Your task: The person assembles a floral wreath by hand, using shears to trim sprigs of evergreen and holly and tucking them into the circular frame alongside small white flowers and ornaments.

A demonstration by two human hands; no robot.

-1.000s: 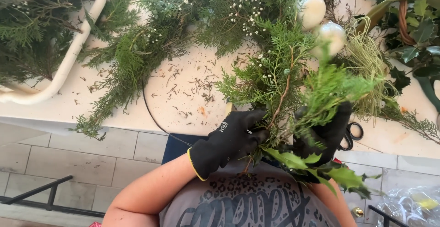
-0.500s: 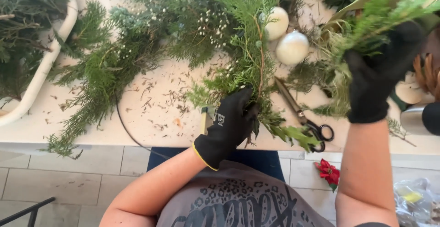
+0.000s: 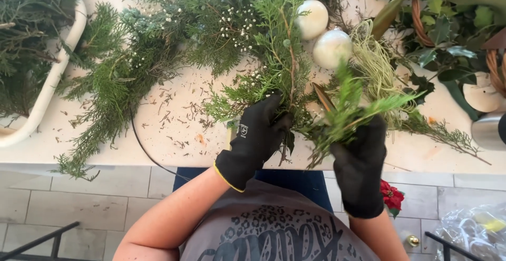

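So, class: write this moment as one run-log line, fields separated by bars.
left hand: black-gloved, gripping flat green cedar bunch on white table | right hand: black-gloved, holding short green sprigs | round white baubles behind

I work at a craft table (image 3: 174, 140) at home. Greenery (image 3: 132, 66), baubles (image 3: 331, 47) and tiled floor (image 3: 79, 203) surround me.

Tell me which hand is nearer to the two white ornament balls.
Right. The right hand holds a green sprig just below the white ornament balls. The left hand grips a cedar bundle further off, lower and to their left.
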